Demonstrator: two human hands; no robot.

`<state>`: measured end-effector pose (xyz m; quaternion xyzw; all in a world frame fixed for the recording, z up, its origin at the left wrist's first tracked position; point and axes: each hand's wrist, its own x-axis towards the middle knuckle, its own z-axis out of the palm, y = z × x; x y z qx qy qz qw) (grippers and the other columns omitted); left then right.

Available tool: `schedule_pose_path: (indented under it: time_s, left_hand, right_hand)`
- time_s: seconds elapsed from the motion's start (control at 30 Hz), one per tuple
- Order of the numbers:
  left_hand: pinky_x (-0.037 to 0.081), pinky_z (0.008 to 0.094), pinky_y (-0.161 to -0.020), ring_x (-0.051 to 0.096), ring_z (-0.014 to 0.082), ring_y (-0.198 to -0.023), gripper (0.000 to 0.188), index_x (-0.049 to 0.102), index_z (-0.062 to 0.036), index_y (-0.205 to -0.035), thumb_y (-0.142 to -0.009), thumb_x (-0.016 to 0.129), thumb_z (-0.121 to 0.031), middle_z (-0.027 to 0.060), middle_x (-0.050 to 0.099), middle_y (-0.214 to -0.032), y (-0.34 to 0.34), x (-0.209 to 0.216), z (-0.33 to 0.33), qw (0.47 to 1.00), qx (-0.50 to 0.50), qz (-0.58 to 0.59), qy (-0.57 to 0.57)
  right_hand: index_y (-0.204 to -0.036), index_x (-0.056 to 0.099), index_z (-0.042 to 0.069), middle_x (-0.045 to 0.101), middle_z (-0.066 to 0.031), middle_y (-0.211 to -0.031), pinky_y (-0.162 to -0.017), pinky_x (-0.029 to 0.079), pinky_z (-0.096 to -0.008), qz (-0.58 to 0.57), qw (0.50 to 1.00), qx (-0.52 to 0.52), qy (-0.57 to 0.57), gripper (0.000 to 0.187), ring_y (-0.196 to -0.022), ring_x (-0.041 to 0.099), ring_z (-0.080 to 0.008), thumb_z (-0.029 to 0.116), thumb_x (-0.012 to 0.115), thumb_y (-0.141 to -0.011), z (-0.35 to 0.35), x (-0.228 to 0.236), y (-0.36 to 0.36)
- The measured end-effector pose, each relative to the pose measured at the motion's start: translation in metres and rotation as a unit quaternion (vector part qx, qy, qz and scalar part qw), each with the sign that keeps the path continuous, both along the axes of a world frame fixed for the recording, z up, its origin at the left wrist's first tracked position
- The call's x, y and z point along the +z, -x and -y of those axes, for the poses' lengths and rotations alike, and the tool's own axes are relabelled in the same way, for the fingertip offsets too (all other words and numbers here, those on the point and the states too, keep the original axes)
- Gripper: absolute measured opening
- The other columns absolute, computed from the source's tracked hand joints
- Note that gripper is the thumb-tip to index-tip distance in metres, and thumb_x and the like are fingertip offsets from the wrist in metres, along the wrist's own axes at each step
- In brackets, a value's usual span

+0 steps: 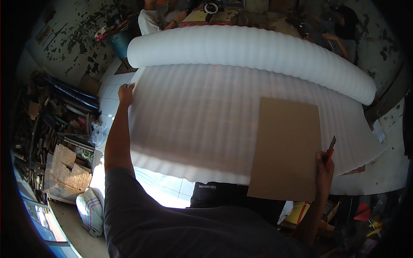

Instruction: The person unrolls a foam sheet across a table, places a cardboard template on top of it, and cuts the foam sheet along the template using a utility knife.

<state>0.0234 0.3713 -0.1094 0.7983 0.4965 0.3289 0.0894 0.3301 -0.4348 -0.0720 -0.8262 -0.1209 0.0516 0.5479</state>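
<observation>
A wide sheet of white, ribbed packing foam (193, 112) spreads across the surface before me, unrolling from a thick foam roll (241, 47) along its far side. My left hand (126, 92) is closed on the sheet's left edge, just below the end of the roll. In my right hand (325, 172) is a red utility knife (330, 155), its blade extended and pointing away from me. A rectangular brown cardboard piece (286, 146) overlies the right part of the foam. The right hand meets its right edge; whether the fingers also grip it I cannot tell.
Beyond the roll, one person (152, 19) sits at the left and another (344, 34) at the right. A teal bucket (120, 43) stands past the roll's left end. Scrap wood (43, 129) and a white sack (90, 210) are piled on the left.
</observation>
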Motion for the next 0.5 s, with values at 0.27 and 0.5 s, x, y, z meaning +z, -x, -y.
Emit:
schedule_pose_path:
  time_s: [0.27, 0.5]
  left_hand:
    - [0.054, 0.0512, -0.093, 0.071, 0.0447, -0.106, 0.054, 0.074, 0.0024, -0.111, -0.093, 0.072, -0.048, 0.0259, 0.075, -0.110, -0.049, 0.000, -0.041, 1.000, 0.013, 0.014, -0.020]
    - [0.053, 0.0489, -0.098, 0.070, 0.0445, -0.109, 0.060, 0.074, 0.0024, -0.114, -0.092, 0.071, -0.054, 0.0264, 0.075, -0.113, -0.097, -0.006, -0.038, 1.000, 0.014, -0.011, -0.005]
  right_hand:
    - [-0.113, 0.065, -0.004, 0.066, -0.0060, -0.102, -0.094, 0.045, -0.0330, 0.009, 0.999, -0.039, 0.005, 0.042, -0.098, 0.058, -0.0154, 0.036, 0.068, -0.102, -0.006, 0.003, -0.012]
    - [-0.117, 0.064, -0.005, 0.063, -0.0049, -0.103, -0.097, 0.043, -0.0312, 0.024, 0.997, -0.075, 0.001, 0.040, -0.100, 0.056, -0.0141, 0.033, 0.066, -0.104, 0.016, -0.010, -0.044]
